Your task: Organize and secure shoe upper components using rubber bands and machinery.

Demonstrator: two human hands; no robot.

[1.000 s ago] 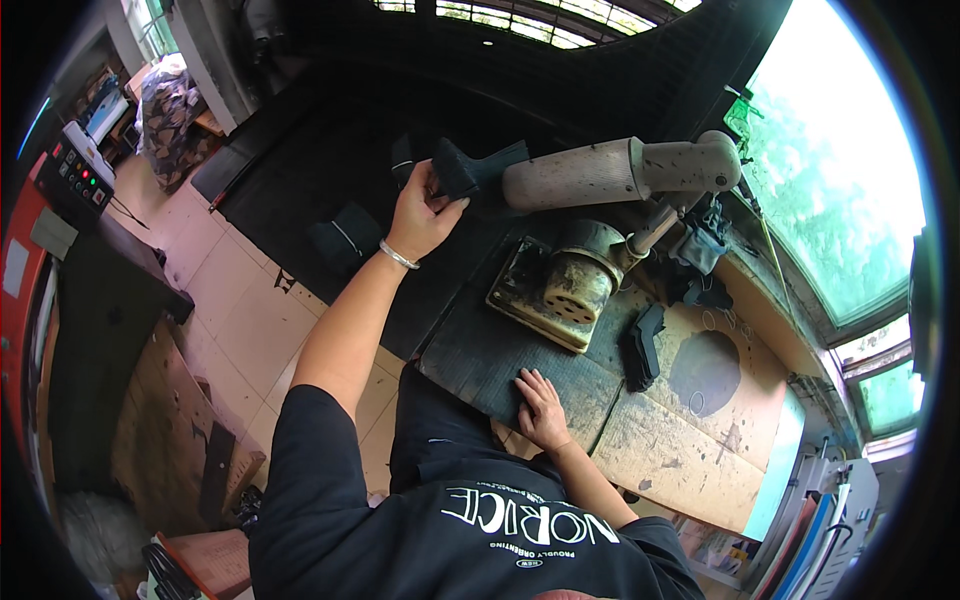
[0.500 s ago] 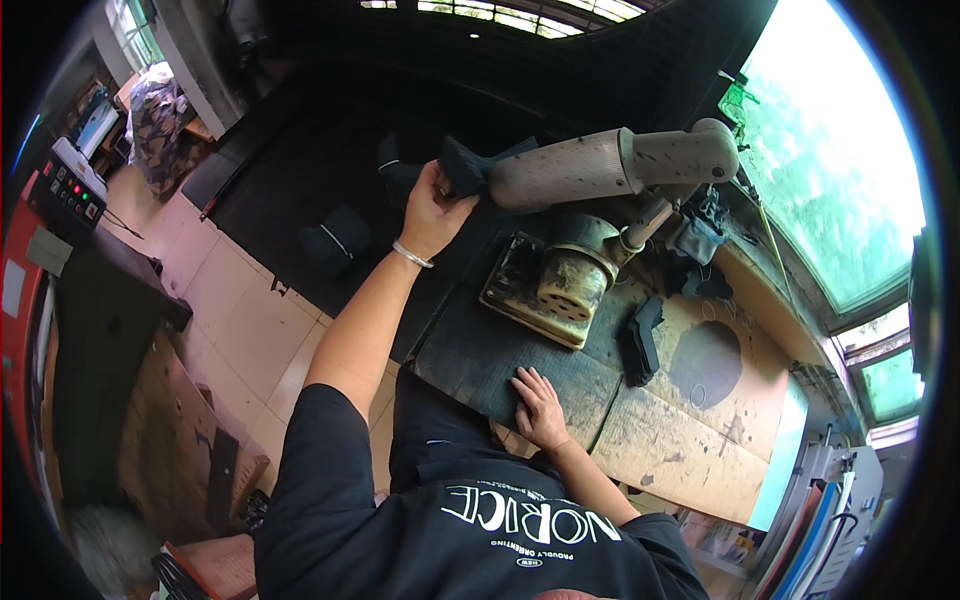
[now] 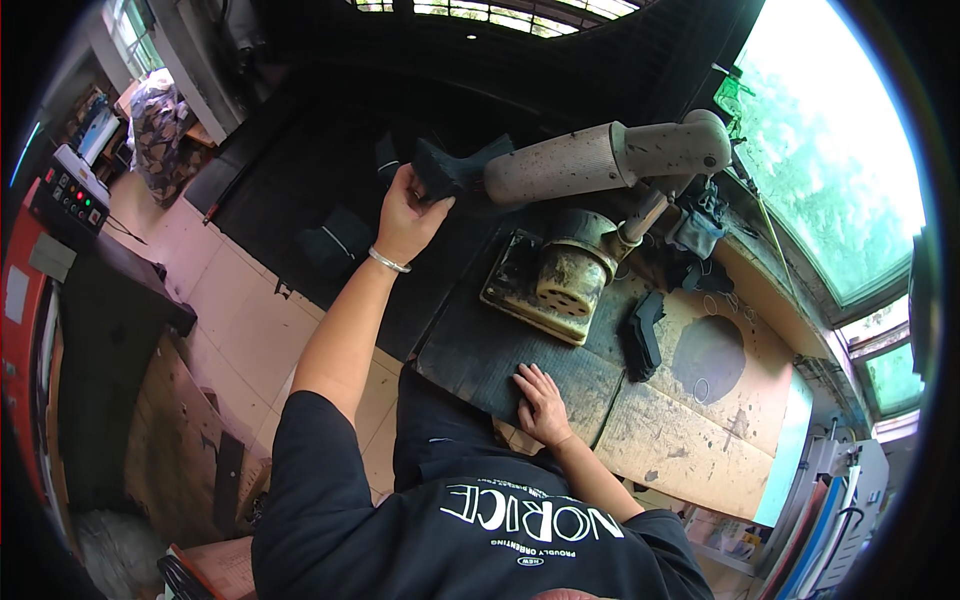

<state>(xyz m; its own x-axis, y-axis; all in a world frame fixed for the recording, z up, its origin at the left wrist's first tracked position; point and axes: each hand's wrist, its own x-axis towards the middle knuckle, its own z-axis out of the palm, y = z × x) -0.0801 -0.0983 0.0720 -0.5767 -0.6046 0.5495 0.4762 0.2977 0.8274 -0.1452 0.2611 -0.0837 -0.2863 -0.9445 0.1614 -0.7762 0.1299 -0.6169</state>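
Note:
Stretched out to the far side, my left hand (image 3: 410, 215) grips a black flared piece (image 3: 460, 165) by its left end, thumb below and fingers curled behind. The far end of that piece meets or passes behind the tip of a grey cylindrical machine arm (image 3: 560, 163); I cannot tell which. What the piece is made of does not show. Flat on the dark front part of the worktable lies my right hand (image 3: 543, 408), fingers extended and holding nothing. Beyond it stands the machine's worn, cream-coloured round base (image 3: 575, 278) on a square plate.
A stack of black angled pieces (image 3: 645, 336) lies on the cardboard-covered table (image 3: 690, 430), right of the base. Black bundles with pale bands (image 3: 335, 238) sit on the dark surface at left. Tiled floor (image 3: 235, 320) and a control box with lit buttons (image 3: 75, 190) are farther left.
My left hand has moved slightly left, drawing the black piece with it, so more of the piece shows. My right hand stays in place on the table.

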